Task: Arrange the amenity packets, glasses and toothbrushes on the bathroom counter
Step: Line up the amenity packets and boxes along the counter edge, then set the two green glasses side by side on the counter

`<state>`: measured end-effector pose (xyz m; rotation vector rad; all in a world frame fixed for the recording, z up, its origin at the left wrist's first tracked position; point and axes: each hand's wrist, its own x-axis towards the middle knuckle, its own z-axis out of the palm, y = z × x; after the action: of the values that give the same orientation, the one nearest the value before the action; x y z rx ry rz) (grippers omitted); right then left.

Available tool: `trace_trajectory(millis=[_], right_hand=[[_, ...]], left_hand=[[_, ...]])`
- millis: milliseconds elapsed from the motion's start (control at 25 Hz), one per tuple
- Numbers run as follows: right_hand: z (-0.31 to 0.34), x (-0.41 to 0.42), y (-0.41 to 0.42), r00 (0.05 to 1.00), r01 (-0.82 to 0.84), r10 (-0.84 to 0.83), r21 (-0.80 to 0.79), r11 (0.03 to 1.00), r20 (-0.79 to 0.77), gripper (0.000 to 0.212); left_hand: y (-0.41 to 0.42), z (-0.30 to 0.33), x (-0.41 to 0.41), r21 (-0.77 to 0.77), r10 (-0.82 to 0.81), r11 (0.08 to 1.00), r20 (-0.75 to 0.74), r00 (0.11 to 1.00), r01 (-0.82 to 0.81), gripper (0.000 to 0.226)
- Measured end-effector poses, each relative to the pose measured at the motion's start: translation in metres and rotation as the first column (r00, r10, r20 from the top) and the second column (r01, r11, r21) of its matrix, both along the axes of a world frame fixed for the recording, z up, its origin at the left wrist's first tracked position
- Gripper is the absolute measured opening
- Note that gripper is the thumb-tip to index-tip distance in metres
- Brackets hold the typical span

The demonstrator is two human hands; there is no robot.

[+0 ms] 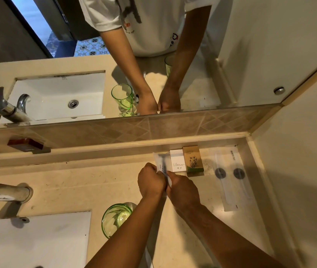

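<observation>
My left hand (150, 181) and my right hand (182, 188) meet over the beige counter (99, 182), both pinching a clear razor packet (161, 161) that lies against the back ledge. Right of it stand a white amenity box (177, 160) and a tan box with a plant print (193, 158), side by side. Two wrapped toothbrushes in a clear sleeve (230, 178) lie flat further right. A green glass (116, 219) stands on the counter under my left forearm, partly hidden by it.
A sink basin (36, 240) and chrome faucet (3, 192) are at the left. A mirror (153, 55) runs along the back above a tiled strip. A red-brown soap dish (27, 145) sits on the ledge at left. The wall (298, 180) closes the right side.
</observation>
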<state>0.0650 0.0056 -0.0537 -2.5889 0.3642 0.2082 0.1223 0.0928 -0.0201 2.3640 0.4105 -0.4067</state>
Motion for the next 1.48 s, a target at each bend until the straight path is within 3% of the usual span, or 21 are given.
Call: trace_trajectory(millis=[440,640,800,960,1040,1120,1200,1320,1400,1480], right_hand=[[0.003,-0.001,0.008,0.992,-0.107,0.116,0.160,0.981,-0.051,0.065],[0.014,-0.009,0.002,0.998,-0.058,0.054,0.216,0.975,0.027,0.054],[0.041,-0.018,-0.008,0.995,0.034,-0.077,0.495,0.868,0.067,0.020],[0.063,-0.035,-0.002,0.997,0.033,0.027,0.736,0.676,-0.070,0.018],[0.065,-0.046,0.017,0.982,-0.012,0.148,0.743,0.669,-0.117,0.028],[0.061,-0.052,0.039,0.959,-0.046,0.217,0.660,0.750,-0.181,0.044],[0.056,-0.056,0.062,0.949,-0.031,0.214,0.606,0.795,-0.233,0.053],[0.047,-0.063,0.092,0.956,0.076,0.151,0.708,0.702,-0.253,0.040],[0.044,-0.065,0.100,0.961,0.113,0.108,0.718,0.687,-0.254,0.034],[0.042,-0.066,0.103,0.963,0.110,0.110,0.735,0.669,-0.244,0.038]], left_hand=[[0.002,0.001,0.003,0.014,-0.011,1.000,0.050,0.999,0.010,0.016],[0.007,0.015,0.000,0.002,-0.006,1.000,0.074,0.997,0.006,0.024],[0.039,0.056,-0.006,-0.168,-0.081,0.978,0.235,0.969,0.122,0.012],[0.127,0.081,-0.039,-0.130,-0.138,0.971,0.375,0.916,0.200,0.011],[0.174,0.073,-0.066,-0.163,-0.037,0.982,0.322,0.946,0.093,0.011],[0.203,0.060,-0.094,-0.266,0.127,0.961,0.177,0.976,-0.077,0.014],[0.211,0.049,-0.113,-0.431,0.254,0.868,-0.046,0.966,-0.249,0.016],[0.204,0.040,-0.126,-0.607,0.314,0.655,-0.322,0.893,-0.449,0.028],[0.195,0.040,-0.128,-0.684,0.295,0.538,-0.395,0.870,-0.493,0.031],[0.190,0.043,-0.128,-0.737,0.241,0.489,-0.401,0.884,-0.468,0.029]])
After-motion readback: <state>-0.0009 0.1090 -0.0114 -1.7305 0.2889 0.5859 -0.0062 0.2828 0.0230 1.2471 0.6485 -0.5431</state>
